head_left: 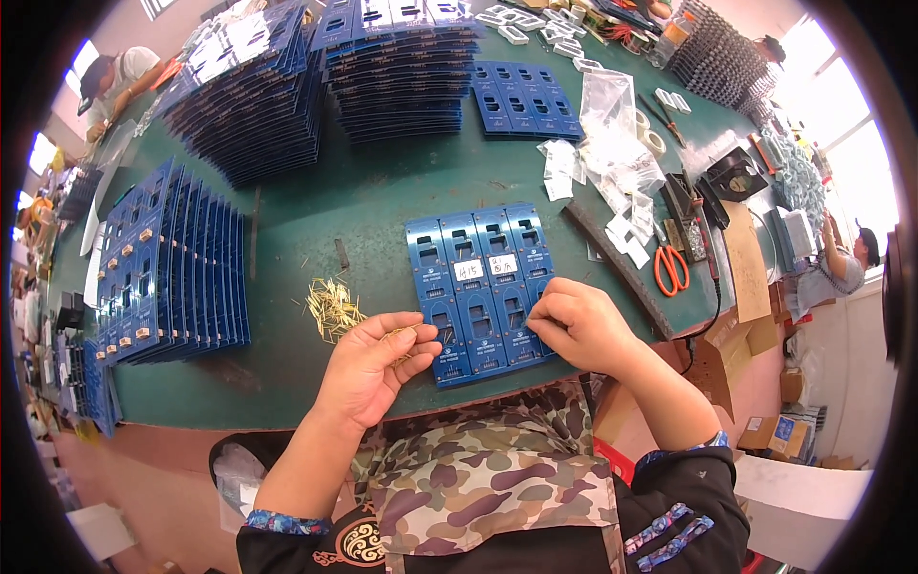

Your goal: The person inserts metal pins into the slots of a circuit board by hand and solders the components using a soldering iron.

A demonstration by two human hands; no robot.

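A blue circuit board panel lies flat before me, with cut-out openings and two small handwritten white labels on it. My left hand is at its lower left edge, thumb and fingers closed on a few thin gold-coloured pin strips that show only in part. Over the panel's right side my right hand is pinched, its fingertips at the board's surface. Whatever sits between those fingertips is too small to make out. Just beyond my left hand is a loose pile of thin gold-coloured pin strips.
Tall stacks of blue panels stand at the back, with another row at left. A dark bar lies right of the panel, near orange-handled scissors, a black fan and plastic bags. Other people work around the table.
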